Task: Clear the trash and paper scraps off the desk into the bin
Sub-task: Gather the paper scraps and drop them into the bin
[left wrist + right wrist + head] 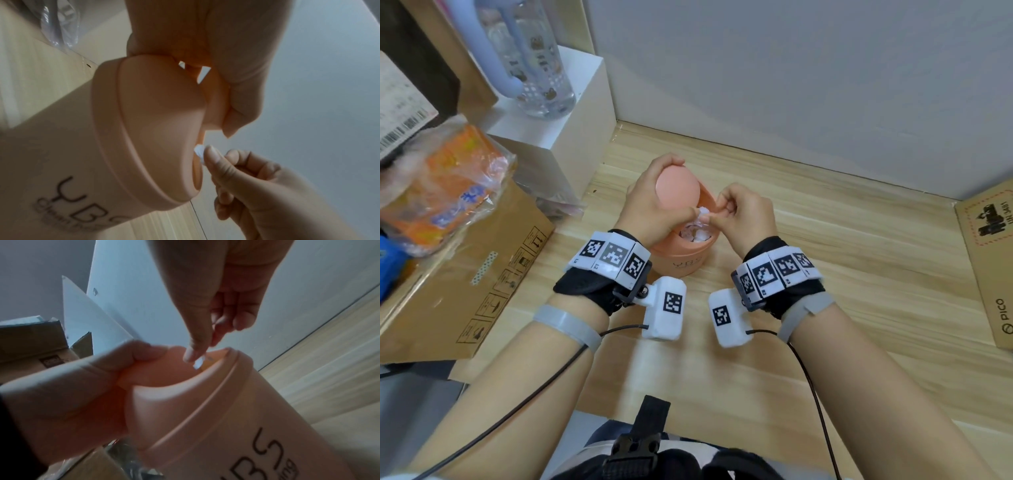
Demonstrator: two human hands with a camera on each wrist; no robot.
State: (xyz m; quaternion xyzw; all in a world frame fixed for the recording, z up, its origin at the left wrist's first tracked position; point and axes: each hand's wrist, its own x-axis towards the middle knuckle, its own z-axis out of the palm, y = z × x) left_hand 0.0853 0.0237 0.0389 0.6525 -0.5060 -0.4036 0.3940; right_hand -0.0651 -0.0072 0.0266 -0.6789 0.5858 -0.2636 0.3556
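Note:
A small peach desktop bin stands on the wooden desk. My left hand grips its domed swing lid and holds it tipped back, so the mouth is uncovered. Just over that mouth, my right hand pinches a small white paper scrap between thumb and forefinger. Several white scraps lie inside the bin. The left wrist view shows the scrap at the lid's edge. In the right wrist view the scrap hangs just inside the rim.
A brown cardboard box with an orange packet in a plastic bag on it sits at the left. Behind it are a white box and a clear water bottle. A flat PICO carton lies at the right; the wall is close behind.

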